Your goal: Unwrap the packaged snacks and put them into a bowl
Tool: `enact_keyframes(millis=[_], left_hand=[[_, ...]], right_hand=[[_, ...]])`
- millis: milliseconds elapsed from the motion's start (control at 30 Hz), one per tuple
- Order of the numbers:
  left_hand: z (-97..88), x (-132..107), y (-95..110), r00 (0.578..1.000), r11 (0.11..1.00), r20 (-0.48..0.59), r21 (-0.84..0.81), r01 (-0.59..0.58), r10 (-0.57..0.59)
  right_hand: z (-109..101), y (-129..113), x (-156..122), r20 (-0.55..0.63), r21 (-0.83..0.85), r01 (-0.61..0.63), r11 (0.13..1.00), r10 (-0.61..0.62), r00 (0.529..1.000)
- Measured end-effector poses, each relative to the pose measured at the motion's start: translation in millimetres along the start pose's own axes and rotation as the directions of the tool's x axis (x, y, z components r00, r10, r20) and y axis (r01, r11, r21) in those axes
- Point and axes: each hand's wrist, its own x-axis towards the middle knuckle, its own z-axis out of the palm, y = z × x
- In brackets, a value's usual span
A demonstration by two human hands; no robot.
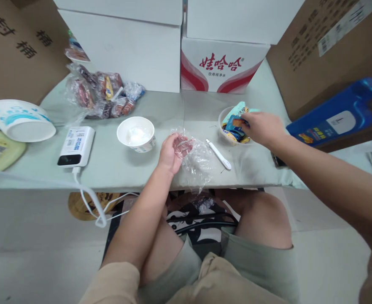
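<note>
My left hand [171, 155] is curled round the edge of a clear plastic bag [198, 160], which lies crumpled over the table's front. My right hand [263, 127] reaches over a bowl [226, 138] filled with small snack packets [235, 110]. Thumb and fingers of that hand pinch a small orange-brown snack packet [237, 122] above the pile; its far side is hidden. Between both hands lies a white pen-like cutter [219, 155]. Left of my left hand stands a paper bowl [136, 133] with something clear or whitish inside.
Wrapped snacks in plastic [103, 93] lie at the back left, near a white power bank [77, 145] with a cable and a tipped paper bowl [20, 120]. White cartons [225, 65] line the back. A blue bottle [338, 114] stands right, beside a brown box [325, 71].
</note>
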Motion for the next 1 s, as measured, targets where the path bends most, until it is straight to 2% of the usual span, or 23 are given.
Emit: enact_keyframes(millis=[67, 133, 233, 300, 400, 500, 567, 700, 733, 867, 1000], left_hand=[[-0.7, 0.6, 0.0, 1.000, 1.000, 0.000, 0.005, -0.002, 0.002], [-0.5, 1.1, -0.3, 1.000, 1.000, 0.001, 0.009, -0.001, 0.001], [0.8, 1.1, -1.2, 1.000, 1.000, 0.007, 0.016, 0.002, -0.002], [2.2, 0.2, -1.6, 1.000, 1.000, 0.004, 0.023, 0.010, -0.011], [4.5, -1.7, -1.3, 1.000, 0.999, -0.003, 0.033, 0.022, -0.022], [5.7, -3.2, 0.0, 1.000, 0.999, -0.010, 0.028, 0.019, -0.018], [5.4, -3.6, 1.1, 1.000, 1.000, -0.015, 0.020, 0.018, -0.018], [3.4, -3.0, 1.9, 1.000, 1.000, -0.005, 0.019, 0.016, -0.015], [3.1, -2.7, 1.7, 1.000, 1.000, -0.001, 0.020, 0.012, -0.012], [2.8, -1.5, 0.5, 1.000, 1.000, 0.002, 0.019, 0.007, -0.007], [2.2, -0.8, -0.7, 1.000, 1.000, 0.015, 0.019, 0.009, -0.009]], right_hand=[[-1.3, -0.9, -1.5, -0.005, -0.031, 0.001, 1.000, -0.001, 1.000], [-2.9, -0.6, -2.6, 0.038, -0.025, 0.030, 0.999, -0.029, 0.999], [-1.5, 1.9, 0.3, 0.103, 0.050, 0.030, 0.998, -0.035, 0.994], [2.8, 3.0, 5.6, 0.107, 0.090, 0.009, 0.996, -0.019, 0.994], [9.9, 0.4, 13.8, 0.148, 0.063, 0.008, 0.998, -0.018, 0.989], [10.2, -3.8, 17.1, 0.203, 0.039, 0.057, 0.998, -0.064, 0.977], [6.6, -1.2, 17.2, 0.157, 0.088, 0.082, 0.993, -0.095, 0.983], [7.0, 20.5, 22.7, -0.091, 0.160, 0.020, 0.987, -0.005, 0.996], [10.9, 26.4, 25.9, -0.095, 0.162, 0.020, 0.987, -0.005, 0.995], [33.5, 36.6, 39.0, 0.025, 0.179, 0.088, 0.980, -0.094, 0.995], [39.7, 31.7, 40.4, -0.004, 0.116, 0.116, 0.986, -0.117, 0.993]])
